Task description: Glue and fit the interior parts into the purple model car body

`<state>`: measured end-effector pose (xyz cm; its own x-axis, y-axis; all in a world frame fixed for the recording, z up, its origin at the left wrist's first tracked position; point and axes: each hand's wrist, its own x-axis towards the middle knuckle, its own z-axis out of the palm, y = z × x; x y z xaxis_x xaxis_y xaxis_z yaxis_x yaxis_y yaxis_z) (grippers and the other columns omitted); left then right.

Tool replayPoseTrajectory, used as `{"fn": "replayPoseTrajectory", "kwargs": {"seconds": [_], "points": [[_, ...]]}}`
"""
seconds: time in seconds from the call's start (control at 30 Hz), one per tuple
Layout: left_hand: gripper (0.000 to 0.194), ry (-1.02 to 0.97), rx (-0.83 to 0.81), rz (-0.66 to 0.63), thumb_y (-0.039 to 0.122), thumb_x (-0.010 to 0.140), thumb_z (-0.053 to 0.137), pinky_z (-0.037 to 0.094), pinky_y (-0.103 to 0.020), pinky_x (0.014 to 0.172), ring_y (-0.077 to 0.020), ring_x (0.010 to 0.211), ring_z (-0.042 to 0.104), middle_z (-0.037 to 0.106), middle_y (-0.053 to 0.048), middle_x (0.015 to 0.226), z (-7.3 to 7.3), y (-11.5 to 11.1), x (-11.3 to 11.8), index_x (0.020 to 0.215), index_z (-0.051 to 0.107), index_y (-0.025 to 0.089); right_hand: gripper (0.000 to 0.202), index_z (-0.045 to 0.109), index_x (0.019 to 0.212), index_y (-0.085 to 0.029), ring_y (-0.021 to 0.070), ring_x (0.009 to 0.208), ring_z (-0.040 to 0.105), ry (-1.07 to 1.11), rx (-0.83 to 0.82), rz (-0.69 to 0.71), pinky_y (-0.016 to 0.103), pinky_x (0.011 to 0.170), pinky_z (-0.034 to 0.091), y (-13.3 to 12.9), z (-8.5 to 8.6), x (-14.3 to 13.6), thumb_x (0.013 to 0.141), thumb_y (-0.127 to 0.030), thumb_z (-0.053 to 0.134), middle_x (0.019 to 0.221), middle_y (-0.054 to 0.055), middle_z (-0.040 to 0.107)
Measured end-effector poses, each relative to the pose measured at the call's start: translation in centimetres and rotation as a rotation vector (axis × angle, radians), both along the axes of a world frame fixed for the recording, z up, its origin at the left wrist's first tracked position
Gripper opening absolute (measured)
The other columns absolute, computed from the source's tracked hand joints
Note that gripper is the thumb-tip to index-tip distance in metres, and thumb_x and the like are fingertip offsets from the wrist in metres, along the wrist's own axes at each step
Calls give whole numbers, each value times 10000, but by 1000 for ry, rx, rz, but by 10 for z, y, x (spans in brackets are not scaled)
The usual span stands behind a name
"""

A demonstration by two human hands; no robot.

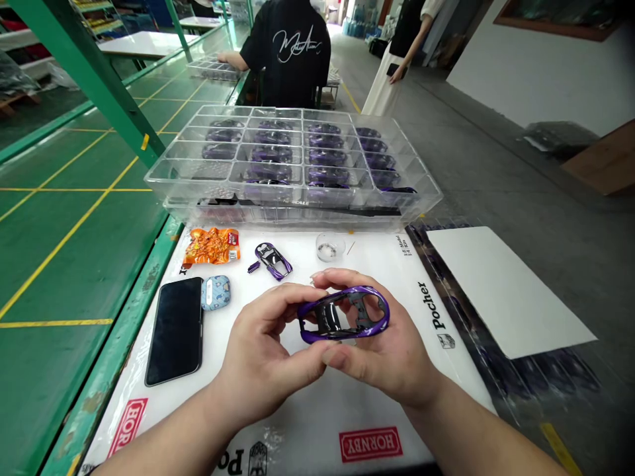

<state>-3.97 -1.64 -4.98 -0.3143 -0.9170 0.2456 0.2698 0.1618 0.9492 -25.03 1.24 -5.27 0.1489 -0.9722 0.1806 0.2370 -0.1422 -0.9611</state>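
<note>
"Purple, glossy plastic, that toy car body shell (pixel 328 318), held above the surface (pixel 282 423). How's the grip?"

"Pinching at both ends: the left hand (pixel 265 337) has thumb and fingers at 9 o'clock, the right hand (pixel 397 350) at 3, thumb tips meeting near 6."

"What could go wrong?"

"The middle is wide open, so uneven squeezing might flex the thin frame, crack it or loosen the dark parts inside. Bare fingertips could smudge the gloss too."

"And if it slipped?"

"A bounce towards 12 o'clock might tip the clear plastic cup (pixel 330 256) and scatter its tiny bits. Towards 10, a stray knuckle could knock the second car body shell (pixel 278 263) or the small purple piece (pixel 253 268) just beside it, which looks easy to lose."

"What can't you make out?"

"The shell's underside, and some fingertips behind it. The cup's contents are too small to name. Further out at 12, glare on the clear compartment tray (pixel 292 210) blurs the purple shells inside. Around 3 o'clock, the white board (pixel 506 291) covers part of the packed rows (pixel 546 380) beneath it, and both forearms run out of view, at 7 and 5."
</note>
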Motion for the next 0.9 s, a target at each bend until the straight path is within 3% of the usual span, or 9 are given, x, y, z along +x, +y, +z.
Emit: {"fn": "replayPoseTrajectory", "kwargs": {"seconds": [0.23, 0.47, 0.67, 0.9], "points": [[441, -150, -142, 41, 129, 915, 975, 674, -302, 922, -221, 1052, 842, 872, -66, 1186, -2, 1, 1, 1317, 852, 261, 612, 850, 1485, -404, 248, 1440, 784, 62, -21, -62, 332, 1205, 688, -2, 3, -1, 916, -329, 1064, 1540, 49, 767], [510, -275, -361, 121, 142, 918, 980, 676, -324, 987, -228, 1110, 838, 879, -66, 1240, -2, -5, 8, 1383, 818, 272, 712, 810, 1542, -414, 272, 1423, 787, 47, -11, -42, 388, 1183, 710, -2, 4, -4, 891, -337, 1088, 1531, 63, 764], [547, -295, -503, 129, 117, 891, 993, 676, -312, 1038, -230, 1138, 871, 910, -66, 1254, 6, -9, 10, 1388, 814, 262, 583, 873, 1375, -379, 236, 1476, 728, 91, -102, -10, 313, 1209, 655, -9, 9, -15, 848, -402, 1122, 1504, 66, 751], [539, -230, -468, 93, 132, 864, 1007, 670, -294, 968, -212, 1063, 869, 909, -58, 1185, 8, -9, 7, 1358, 827, 256, 618, 871, 1354, -351, 284, 1396, 761, 61, -103, 63, 405, 1145, 709, -11, 12, -18, 811, -474, 1139, 1482, 102, 737]]}}
